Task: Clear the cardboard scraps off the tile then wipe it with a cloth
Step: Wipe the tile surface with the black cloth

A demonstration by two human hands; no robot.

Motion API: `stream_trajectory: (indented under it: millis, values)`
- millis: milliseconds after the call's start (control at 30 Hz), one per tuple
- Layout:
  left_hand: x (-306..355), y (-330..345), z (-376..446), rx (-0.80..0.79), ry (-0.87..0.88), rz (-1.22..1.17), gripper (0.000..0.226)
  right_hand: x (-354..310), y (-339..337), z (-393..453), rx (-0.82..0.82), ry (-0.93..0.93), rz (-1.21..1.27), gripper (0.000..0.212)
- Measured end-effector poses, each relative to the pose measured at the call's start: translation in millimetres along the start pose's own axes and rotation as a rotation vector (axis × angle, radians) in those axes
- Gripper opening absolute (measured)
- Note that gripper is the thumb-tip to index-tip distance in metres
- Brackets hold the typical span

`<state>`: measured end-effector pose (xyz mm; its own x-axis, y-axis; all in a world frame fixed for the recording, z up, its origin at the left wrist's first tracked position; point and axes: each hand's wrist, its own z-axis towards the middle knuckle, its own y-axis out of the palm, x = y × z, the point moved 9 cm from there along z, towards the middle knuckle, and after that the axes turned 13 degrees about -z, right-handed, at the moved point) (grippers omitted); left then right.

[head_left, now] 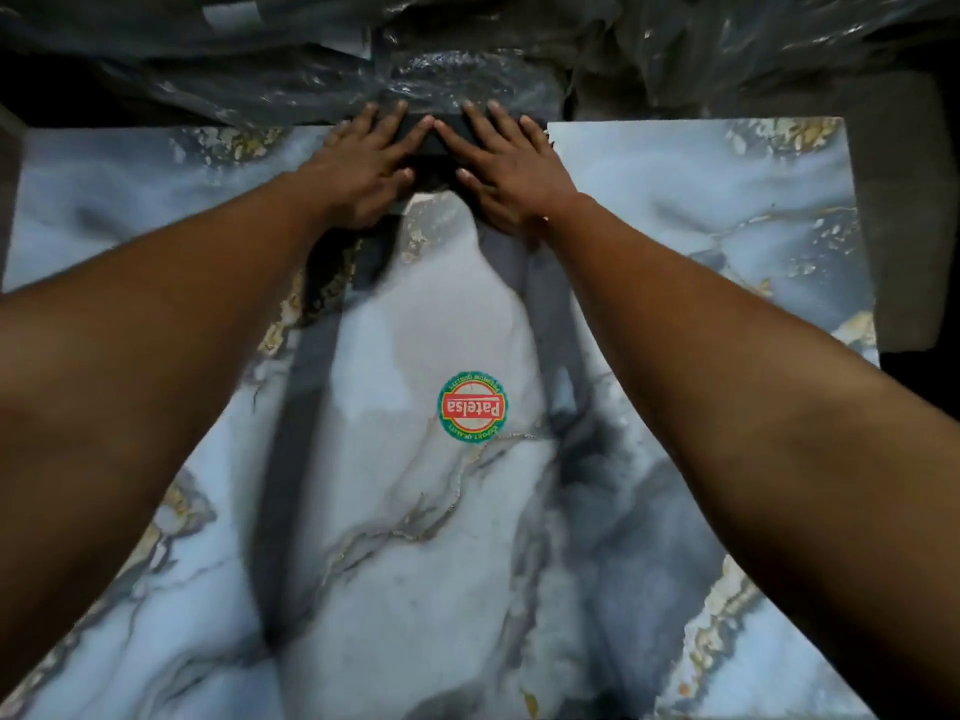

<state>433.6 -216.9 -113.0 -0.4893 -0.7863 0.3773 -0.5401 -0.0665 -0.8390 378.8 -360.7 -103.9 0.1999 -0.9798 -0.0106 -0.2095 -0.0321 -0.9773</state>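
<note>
A large glossy tile point(395, 553) with blue-grey marble veining fills most of the view. A dark cloth point(430, 140) lies at the middle of its far edge. My left hand point(358, 166) and my right hand point(511, 166) press flat on the cloth side by side, fingers spread and pointing away from me. Most of the cloth is hidden under my palms. Both forearms stretch out over the tile. I see no cardboard scraps on the tile.
A round red and green sticker point(472, 407) reading "Patelsa" sits near the tile's middle. Crumpled clear plastic sheeting point(467, 70) lies just beyond the far edge. Dark floor point(914, 226) borders the tile on the right.
</note>
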Motion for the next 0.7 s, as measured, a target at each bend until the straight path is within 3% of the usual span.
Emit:
stream_trajectory:
  millis: [300,700]
  values:
    - [30,52,-74,0.029,0.019,0.004,0.064,-35,18,-88,0.019,0.019,-0.016,0.059]
    - [128,215,-350,0.068,0.071,0.048,0.071,-173,75,-386,-0.024,0.055,0.056,0.062]
